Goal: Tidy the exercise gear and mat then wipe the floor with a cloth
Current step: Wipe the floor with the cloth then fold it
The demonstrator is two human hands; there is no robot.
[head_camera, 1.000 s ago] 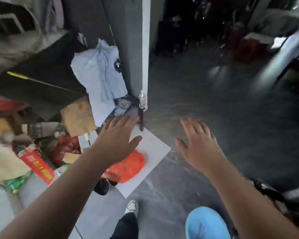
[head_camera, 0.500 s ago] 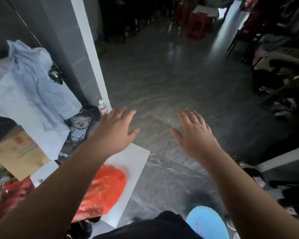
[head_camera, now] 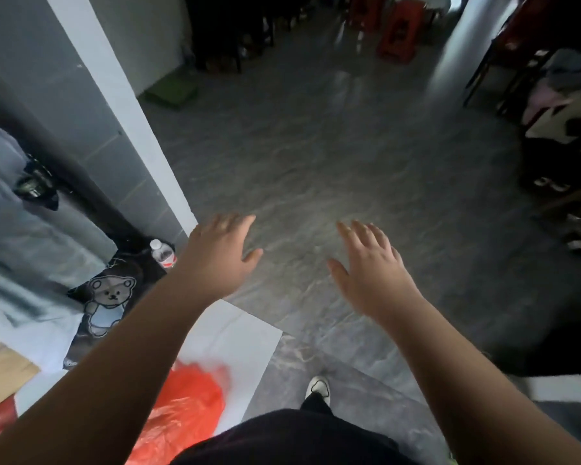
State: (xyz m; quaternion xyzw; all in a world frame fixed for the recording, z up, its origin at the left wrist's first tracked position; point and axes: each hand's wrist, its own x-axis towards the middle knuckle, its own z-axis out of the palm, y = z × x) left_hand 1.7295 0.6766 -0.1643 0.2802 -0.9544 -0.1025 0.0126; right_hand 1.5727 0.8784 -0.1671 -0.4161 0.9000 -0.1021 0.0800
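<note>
My left hand [head_camera: 217, 255] and my right hand [head_camera: 369, 268] are stretched out in front of me, palms down, fingers straight and spread, holding nothing. Both hover above the grey marbled floor [head_camera: 316, 169], which fills the middle of the view. A pale blue cloth [head_camera: 17, 250] hangs at the left beside the grey pillar [head_camera: 91, 95]. A green mat [head_camera: 171, 92] lies flat on the floor at the far wall. No exercise gear shows in this view.
A small water bottle [head_camera: 163, 255] stands at the pillar's foot beside a black bear-print cloth [head_camera: 109, 297]. A white board [head_camera: 235, 333] carries an orange plastic bag [head_camera: 188, 404]. Red stools [head_camera: 396, 35] stand far back. Dark furniture [head_camera: 557, 129] with clothes lines the right.
The view has swung right and forward, away from the cluttered left corner toward the open floor. Both hands stay raised and spread; the blue round object at the bottom has left the view.
</note>
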